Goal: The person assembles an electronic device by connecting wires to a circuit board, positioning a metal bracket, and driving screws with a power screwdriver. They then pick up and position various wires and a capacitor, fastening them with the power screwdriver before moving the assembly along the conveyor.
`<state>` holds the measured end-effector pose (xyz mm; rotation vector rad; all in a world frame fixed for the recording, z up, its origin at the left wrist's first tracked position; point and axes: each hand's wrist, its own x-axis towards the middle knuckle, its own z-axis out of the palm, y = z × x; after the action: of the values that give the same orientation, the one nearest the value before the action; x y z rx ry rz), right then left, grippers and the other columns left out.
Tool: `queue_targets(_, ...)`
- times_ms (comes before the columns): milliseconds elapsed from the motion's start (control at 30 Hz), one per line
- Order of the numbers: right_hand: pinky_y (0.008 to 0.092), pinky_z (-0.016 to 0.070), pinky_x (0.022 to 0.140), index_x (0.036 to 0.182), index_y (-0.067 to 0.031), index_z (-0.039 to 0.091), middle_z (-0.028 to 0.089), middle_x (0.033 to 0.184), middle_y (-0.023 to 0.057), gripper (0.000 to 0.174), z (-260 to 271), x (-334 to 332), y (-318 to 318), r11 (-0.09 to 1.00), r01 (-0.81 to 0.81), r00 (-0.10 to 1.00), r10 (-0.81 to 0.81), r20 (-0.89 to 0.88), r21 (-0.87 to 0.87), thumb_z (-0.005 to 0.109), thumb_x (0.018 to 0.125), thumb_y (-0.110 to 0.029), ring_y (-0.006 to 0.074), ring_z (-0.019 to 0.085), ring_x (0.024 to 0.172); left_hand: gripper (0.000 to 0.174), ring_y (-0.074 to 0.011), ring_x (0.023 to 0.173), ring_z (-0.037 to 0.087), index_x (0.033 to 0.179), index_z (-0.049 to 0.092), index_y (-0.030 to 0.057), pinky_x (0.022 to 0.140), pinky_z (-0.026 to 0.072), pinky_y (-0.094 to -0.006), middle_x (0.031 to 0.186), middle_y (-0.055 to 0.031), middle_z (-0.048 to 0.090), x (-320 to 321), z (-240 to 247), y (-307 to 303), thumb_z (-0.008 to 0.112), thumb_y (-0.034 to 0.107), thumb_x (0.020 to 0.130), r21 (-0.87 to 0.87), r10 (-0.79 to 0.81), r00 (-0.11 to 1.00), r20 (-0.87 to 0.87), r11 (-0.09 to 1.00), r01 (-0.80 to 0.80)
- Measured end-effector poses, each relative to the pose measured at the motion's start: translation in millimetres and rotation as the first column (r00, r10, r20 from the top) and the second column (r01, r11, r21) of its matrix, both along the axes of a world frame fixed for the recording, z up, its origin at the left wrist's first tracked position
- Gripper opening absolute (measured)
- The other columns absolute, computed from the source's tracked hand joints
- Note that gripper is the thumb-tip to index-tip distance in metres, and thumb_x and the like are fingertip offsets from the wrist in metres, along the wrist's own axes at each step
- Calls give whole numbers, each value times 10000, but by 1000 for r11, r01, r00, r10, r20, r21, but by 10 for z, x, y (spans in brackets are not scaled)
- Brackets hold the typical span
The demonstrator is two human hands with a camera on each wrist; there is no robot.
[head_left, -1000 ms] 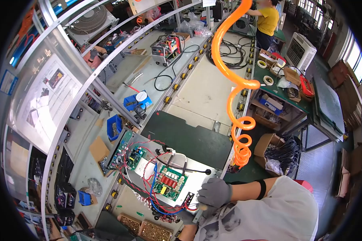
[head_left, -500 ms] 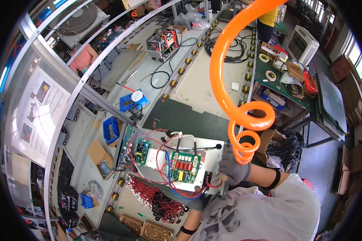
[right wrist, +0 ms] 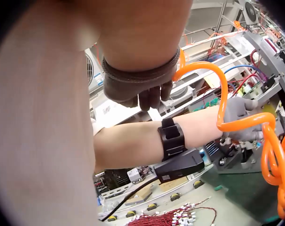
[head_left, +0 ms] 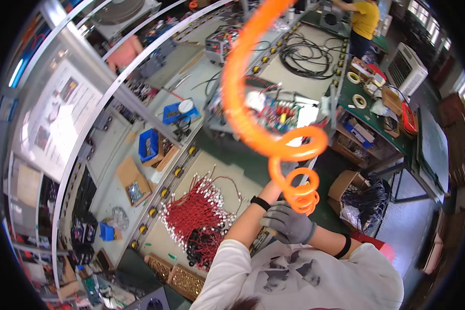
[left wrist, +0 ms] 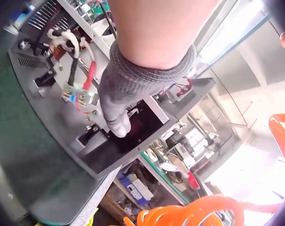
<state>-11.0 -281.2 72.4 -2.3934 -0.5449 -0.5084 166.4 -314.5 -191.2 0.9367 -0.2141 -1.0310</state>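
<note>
Biggest thing first: the long worktop (head_left: 232, 173) runs away from the person up the line. The open chassis (head_left: 280, 112) with its circuit boards sits on it well ahead of them, far out from the body. Near as I can tell its long side lies across the line with the near edge facing the person. The orange coiled hose (head_left: 300, 194) dangles right in front of the head camera and blurs a lot of it, though. A bundle of red wires (head_left: 199, 217) lies on the worktop much closer in, on the person's left, apart from the chassis.

The left hand (left wrist: 118, 96) is the one out there: arm stretched forward, gloved, one finger down on the black panel at the chassis's near edge. Can't tell whether the other fingers hook round that edge or just lean on it, since the wrist camera hides them. The right hand (head_left: 289, 223) is tucked back by the chest, well apart from the chassis, fingers loosely curled, holding nothing. So left is plainly the nearer hand, and right would have to cross the whole stretch.
</note>
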Motion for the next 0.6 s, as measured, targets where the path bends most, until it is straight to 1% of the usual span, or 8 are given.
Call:
queue_targets(33,380,457,789,1055,-100,596,593,927,95,357,-15,5,-15,990,-109,994,107,-26,-85,630,701,-114,259,578,893,763,-270,1063,529,1414,155,158,925,417,-400,1263,-178,466,-404,-371,686,561,428,827,19,16,1000,21,1000,-16)
queue_targets(67,380,457,789,1055,-100,596,593,927,95,357,-79,8,-25,985,-158,987,156,-36,-72,630,701,-114,259,578,893,768,-273,1062,530,1421,142,163,924,419,-403,1266,-183,465,-101,-304,-247,559,419,830,43,36,999,37,998,-38)
queue_targets(167,379,452,711,916,-96,589,569,842,69,241,-249,26,37,991,-132,988,130,-85,-23,639,687,-153,256,557,790,776,-241,933,568,1430,64,258,841,450,-365,1158,-182,543,-264,-900,529,567,290,840,306,113,993,43,944,-121)
queue_targets(267,382,444,707,851,-86,567,569,826,79,189,-237,145,211,957,-288,946,278,-167,-40,632,686,-153,260,553,773,667,-233,912,579,1405,205,169,821,455,-328,1088,-171,585,-653,-78,1801,549,272,842,441,358,931,-69,848,-293)
queue_targets(333,386,435,699,832,-80,559,572,818,80,160,-220,214,379,906,-423,891,413,-186,-11,622,704,-151,265,549,754,504,-261,1027,565,1268,451,66,855,433,-334,1147,-200,562,-976,-257,2503,529,347,856,811,343,899,271,422,-405)
queue_targets(467,380,430,701,875,-79,583,561,794,84,153,-297,238,739,778,-621,757,626,-187,90,605,751,-167,268,546,755,491,-269,1028,563,1281,438,76,865,421,-343,1131,-176,577,-1980,-60,3642,551,273,846,863,609,744,274,185,-470)
queue_targets(533,378,429,708,894,-89,590,561,795,86,157,-333,220,868,718,-694,672,674,-307,58,593,767,-180,265,550,763,502,-283,1022,574,1299,419,79,862,432,-349,1138,-149,594,-2399,568,3846,542,227,835,906,827,548,127,127,-403)
queue_targets(600,378,428,711,897,-96,595,563,799,85,150,-424,186,974,642,-765,591,731,-340,52,584,782,-192,263,554,772,496,-293,929,604,1265,454,69,814,458,-366,1093,-140,614,-3005,313,4115,555,232,808,897,917,321,236,-79,-435)
